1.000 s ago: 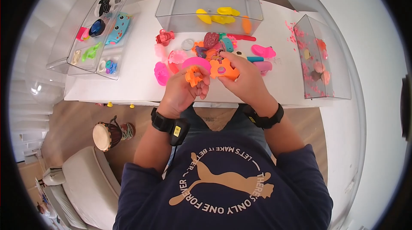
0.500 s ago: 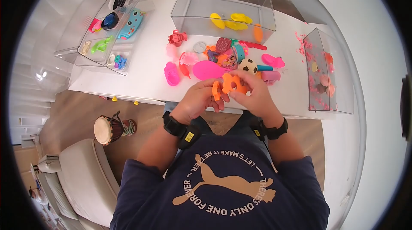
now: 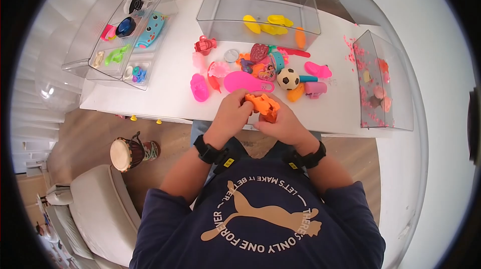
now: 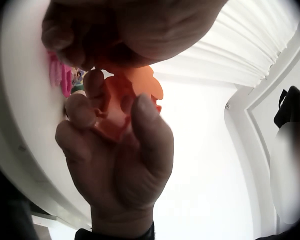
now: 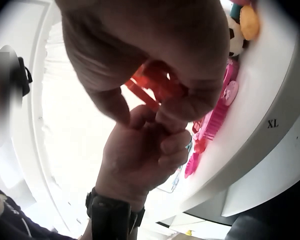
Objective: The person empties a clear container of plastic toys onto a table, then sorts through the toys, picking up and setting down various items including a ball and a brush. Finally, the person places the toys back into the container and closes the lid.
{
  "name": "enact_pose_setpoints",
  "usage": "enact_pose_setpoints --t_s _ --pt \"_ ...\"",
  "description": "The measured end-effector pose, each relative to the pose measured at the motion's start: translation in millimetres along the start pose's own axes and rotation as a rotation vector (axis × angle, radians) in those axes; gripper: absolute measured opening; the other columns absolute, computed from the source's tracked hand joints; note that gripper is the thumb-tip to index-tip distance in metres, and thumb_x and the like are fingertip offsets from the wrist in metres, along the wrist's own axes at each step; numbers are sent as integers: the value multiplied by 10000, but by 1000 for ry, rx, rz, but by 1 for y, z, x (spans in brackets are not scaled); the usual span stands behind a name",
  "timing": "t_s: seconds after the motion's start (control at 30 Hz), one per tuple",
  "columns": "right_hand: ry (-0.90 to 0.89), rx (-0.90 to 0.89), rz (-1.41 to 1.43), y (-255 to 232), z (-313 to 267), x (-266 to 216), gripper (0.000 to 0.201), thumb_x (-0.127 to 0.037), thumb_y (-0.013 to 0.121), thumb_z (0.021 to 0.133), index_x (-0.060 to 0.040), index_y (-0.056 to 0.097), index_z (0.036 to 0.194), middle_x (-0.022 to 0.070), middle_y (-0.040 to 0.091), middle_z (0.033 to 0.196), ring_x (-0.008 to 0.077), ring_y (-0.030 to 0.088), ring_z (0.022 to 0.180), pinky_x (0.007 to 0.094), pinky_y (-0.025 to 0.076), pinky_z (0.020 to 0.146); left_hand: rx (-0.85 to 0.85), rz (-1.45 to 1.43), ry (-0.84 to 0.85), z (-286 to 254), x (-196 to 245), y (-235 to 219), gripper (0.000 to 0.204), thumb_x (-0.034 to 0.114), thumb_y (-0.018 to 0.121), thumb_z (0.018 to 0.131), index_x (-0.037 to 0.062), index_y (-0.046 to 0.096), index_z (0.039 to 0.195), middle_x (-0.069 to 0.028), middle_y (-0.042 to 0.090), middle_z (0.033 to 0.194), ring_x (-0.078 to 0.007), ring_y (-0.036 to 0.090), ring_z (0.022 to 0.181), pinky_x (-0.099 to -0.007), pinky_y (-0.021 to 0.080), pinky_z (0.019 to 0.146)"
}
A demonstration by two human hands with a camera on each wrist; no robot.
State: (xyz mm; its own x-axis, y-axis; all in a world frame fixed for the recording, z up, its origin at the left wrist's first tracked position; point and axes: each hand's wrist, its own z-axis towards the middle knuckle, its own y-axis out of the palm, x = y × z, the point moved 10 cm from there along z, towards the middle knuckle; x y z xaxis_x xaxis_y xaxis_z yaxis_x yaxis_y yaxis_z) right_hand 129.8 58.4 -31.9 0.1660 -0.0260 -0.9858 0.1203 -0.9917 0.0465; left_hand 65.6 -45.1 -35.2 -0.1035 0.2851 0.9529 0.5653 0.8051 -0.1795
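Above the table's front edge, my left hand (image 3: 233, 114) and right hand (image 3: 285, 124) meet at orange plastic pieces (image 3: 261, 103) with scalloped outlines. The left fingers pinch them from one side, and the right thumb and fingers grip them from the other. In the left wrist view, the right hand (image 4: 120, 155) holds a hollow orange piece (image 4: 145, 82) between thumb and curled fingers. From the right wrist, the left hand (image 5: 140, 155) shows with fingers curled in, its fingertips at the orange piece (image 5: 160, 82). A pink paddle-shaped toy (image 3: 243, 83) lies just beyond the hands.
A toy football (image 3: 288, 79), a pink shoe-shaped toy (image 3: 199, 88) and several other toys lie on the white table (image 3: 150, 101). A clear bin (image 3: 230, 11) with yellow toys stands behind them. Other clear bins stand left (image 3: 92, 33) and right (image 3: 365, 93).
The two orange pieces, held apart one in each hand before, are now together between both hands. The hands have moved closer and turned inward, and the football shows fully.
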Motion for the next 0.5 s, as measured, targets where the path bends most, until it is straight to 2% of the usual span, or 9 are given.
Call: enact_pose_setpoints --t_s 0.1,0.17,0.2,0.3,0.33,0.4,0.5 --pt "-143 40 144 -3 5 -16 442 -35 660 884 -22 526 1304 54 604 1155 112 586 1052 283 504 898 70 249 174 0 17 6 224 113 499 877 -63 590 981 -220 636 787 -354 643 714 -419 499 660" --pt "-131 92 151 -11 2 -20 359 -29 644 903 -19 556 1251 53 611 1130 109 589 1035 275 505 886 3 211 158 3 21 14 231 119 504 889 -63 586 1005 -246 635 825 -408 632 775 -440 493 700" --pt "-131 127 166 -16 0 -20 314 -31 634 912 -22 569 1219 47 603 1076 101 571 968 262 484 827 -30 192 148 3 24 17 235 122 506 895 -63 584 1017 -259 634 844 -436 626 806 -450 491 721" --pt "-119 241 237 -35 -4 -18 183 -49 602 934 -38 597 1117 21 564 875 70 495 711 219 400 595 -170 206 150 3 33 36 187 128 511 934 -9 610 1013 -53 624 762 -127 573 636 -290 468 575" --pt "-100 275 270 -41 -5 -16 144 -58 593 942 -43 600 1085 17 553 823 64 475 645 211 379 534 -198 172 129 5 37 36 188 134 524 936 -7 611 1023 -51 623 772 -125 577 642 -290 473 585" --pt "0 318 344 -54 -8 -9 82 -81 581 956 -45 589 1029 25 549 808 70 471 629 225 377 516 -259 102 89 12 43 33 194 145 550 940 -5 615 1044 -47 622 791 -122 584 654 -289 485 604" --pt "-14 246 473 -53 -5 -2 56 -83 570 962 -43 575 1001 28 546 805 75 492 632 224 398 518 36 335 368 44 67 -4 242 153 640 889 8 631 1082 -72 631 822 -164 627 730 -305 518 681"
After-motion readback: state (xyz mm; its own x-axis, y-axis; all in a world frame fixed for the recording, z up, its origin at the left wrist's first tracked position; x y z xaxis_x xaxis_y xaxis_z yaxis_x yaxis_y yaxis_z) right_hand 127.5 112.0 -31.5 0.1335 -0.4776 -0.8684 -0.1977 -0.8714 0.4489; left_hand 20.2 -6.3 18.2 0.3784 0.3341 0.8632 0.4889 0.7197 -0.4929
